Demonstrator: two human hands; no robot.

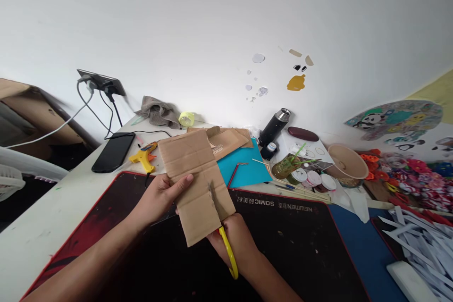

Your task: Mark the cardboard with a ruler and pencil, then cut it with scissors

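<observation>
A creased piece of brown cardboard (193, 165) is held up above a black desk mat (283, 245). My left hand (166, 198) grips its left edge, thumb on top and the other fingers hidden beneath. At the lower right, my right hand (237, 240) is closed around scissors (230, 257) with a yellow handle. One blade shows against the cardboard, along a cut that runs up from the bottom edge. The other blade is out of sight.
Behind the cardboard lie a blue sheet (244, 172) and more cardboard (230, 141). A yellow glue gun (143, 158) and a phone (113, 152) are at the left. Jars (299, 175), a black flask (274, 127) and a bowl (348, 160) stand to the right, near paper strips (421, 240).
</observation>
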